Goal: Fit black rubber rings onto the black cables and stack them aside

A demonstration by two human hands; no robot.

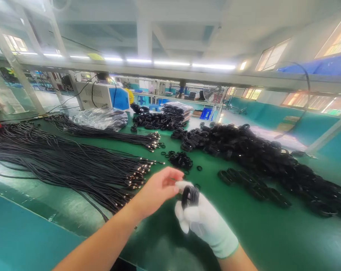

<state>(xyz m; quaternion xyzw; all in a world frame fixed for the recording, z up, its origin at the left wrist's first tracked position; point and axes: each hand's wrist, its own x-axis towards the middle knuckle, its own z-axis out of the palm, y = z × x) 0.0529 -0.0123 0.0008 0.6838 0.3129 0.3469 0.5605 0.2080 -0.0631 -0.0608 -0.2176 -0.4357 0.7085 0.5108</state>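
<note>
In the head view my right hand, in a white glove, is closed around a small coiled black cable. The coil stands on edge between its thumb and fingers. My left hand is bare and just left of the coil. Its fingers are curled toward the thumb, beside the tip of a gloved finger; whatever they pinch, if anything, is too small to see. Beyond both hands lies a little heap of black rings, with a few loose rings around it.
Straight black cables with metal plugs lie in bundles on the left of the green tabletop. A large pile of coiled cables spreads across the right. Plastic bags and a white-and-blue machine stand behind. A lit shelf bar crosses overhead.
</note>
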